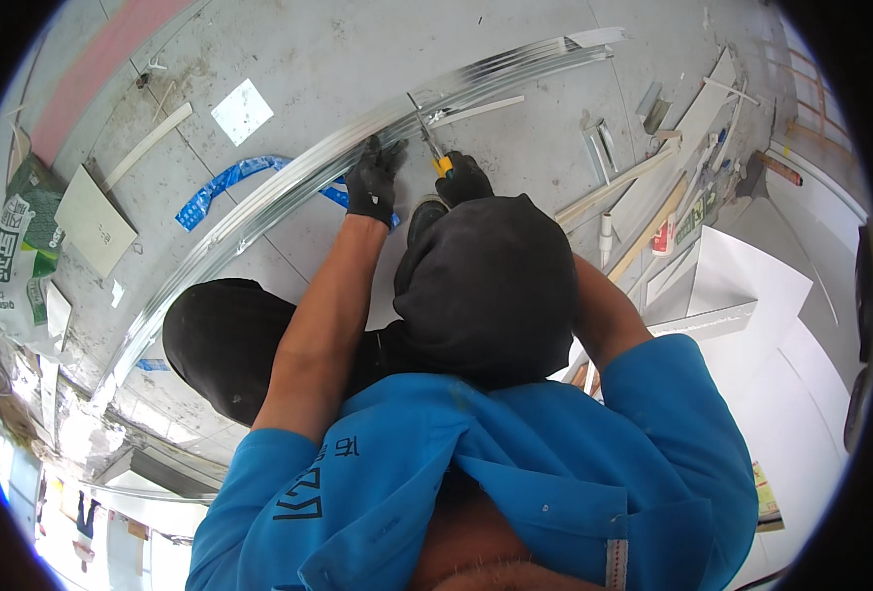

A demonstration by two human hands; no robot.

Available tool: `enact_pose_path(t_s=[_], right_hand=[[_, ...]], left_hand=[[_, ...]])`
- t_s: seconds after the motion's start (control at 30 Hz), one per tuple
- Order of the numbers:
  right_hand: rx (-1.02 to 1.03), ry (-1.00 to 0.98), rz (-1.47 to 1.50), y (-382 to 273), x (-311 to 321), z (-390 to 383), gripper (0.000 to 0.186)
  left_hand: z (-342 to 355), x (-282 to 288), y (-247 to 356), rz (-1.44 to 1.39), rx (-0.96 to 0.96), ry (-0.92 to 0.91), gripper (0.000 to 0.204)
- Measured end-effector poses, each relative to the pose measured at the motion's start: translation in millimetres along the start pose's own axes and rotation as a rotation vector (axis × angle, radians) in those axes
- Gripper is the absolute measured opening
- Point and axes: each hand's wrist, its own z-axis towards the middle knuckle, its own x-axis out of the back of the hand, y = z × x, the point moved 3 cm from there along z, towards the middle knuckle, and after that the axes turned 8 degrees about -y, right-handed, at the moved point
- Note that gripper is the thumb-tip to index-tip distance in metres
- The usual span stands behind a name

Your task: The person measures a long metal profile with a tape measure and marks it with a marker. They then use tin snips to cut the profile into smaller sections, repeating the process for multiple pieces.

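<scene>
Several long, pale metal strips [308,165] lie bundled diagonally across the floor. My left hand [375,177], in a black glove, grips their near edge, fingers curled onto them. Just right of it my gloved right hand [463,175] is closed on the yellow handle of a hand tool [443,164], whose thin metal blade reaches up across the bundle; whether it cuts in is too small to tell. A curved blue strip [222,180] lies partly under the bundle. My dark-clad knee and shoe are just below the right hand.
A pale square sheet [242,111], a cream board [96,219] and a green-and-white sack [21,252] lie leftward. Offcuts, boards [689,121] and a white tube [606,239] crowd the right, beside large white panels [801,374]. A distant person seems visible at the lower left rim.
</scene>
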Motion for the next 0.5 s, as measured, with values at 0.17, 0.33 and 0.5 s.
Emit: enact_pose_path(t_s=[0.17,0.33,0.5], right_hand=[[0.042,0.109,-0.067,-1.1,-10.2,-4.2,0.038],[0.022,0.103,-0.057,0.8,-14.5,1.1,0.037],[0.002,0.118,-0.058,-1.3,-17.1,-3.0,0.037]], left_hand=[[-3.6,3.0,2.4,-0.021,-0.010,-0.102,0.033],[-2.7,-0.9,6.8,0.007,0.020,-0.024,0.031],[-9.7,-3.9,11.4,0.002,0.030,-0.042,0.030]])
